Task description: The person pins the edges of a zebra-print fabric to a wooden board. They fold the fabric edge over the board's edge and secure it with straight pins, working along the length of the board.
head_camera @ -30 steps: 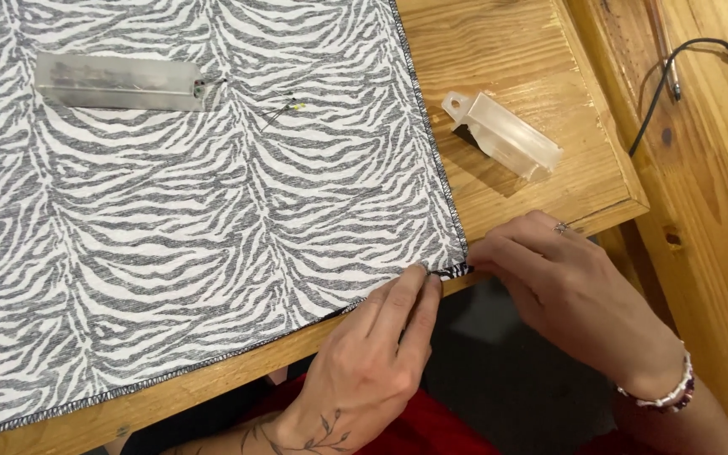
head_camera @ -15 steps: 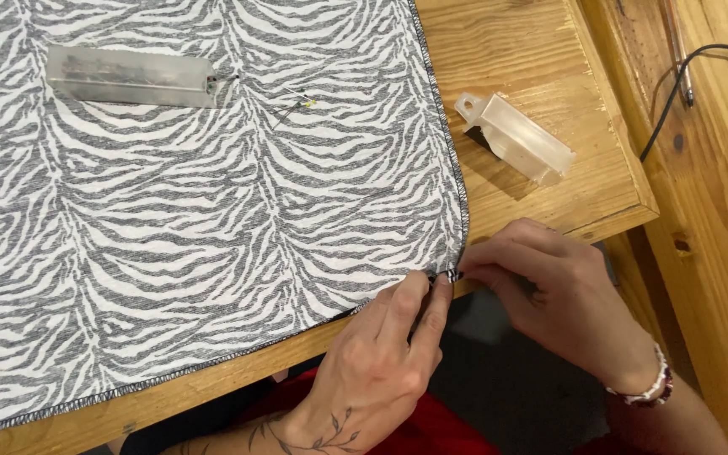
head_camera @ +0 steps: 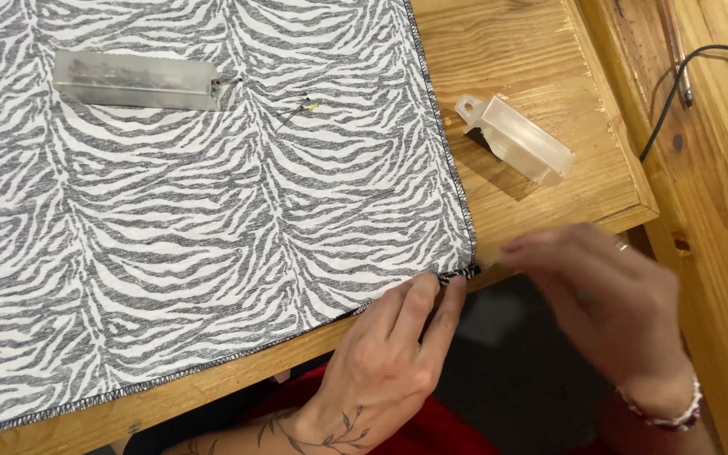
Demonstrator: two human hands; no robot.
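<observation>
A zebra-striped fabric (head_camera: 195, 219) with a dark stitched edge lies spread over the wooden table (head_camera: 549, 76). My left hand (head_camera: 389, 362) presses its fingertips on the fabric's near right corner at the table's front edge. My right hand (head_camera: 608, 303) is blurred, hovering just right of that corner, fingers loosely curled; I see nothing in it. A pin with a yellow head (head_camera: 301, 109) lies on the fabric near the top.
A clear plastic box (head_camera: 136, 82) rests on the fabric at upper left. Another clear plastic case (head_camera: 516, 139) lies on bare wood at right. A black cable (head_camera: 684, 93) runs along the wooden ledge at far right.
My right hand has let go of the fabric corner and pulled away to the right. My left hand stays pressed on the corner.
</observation>
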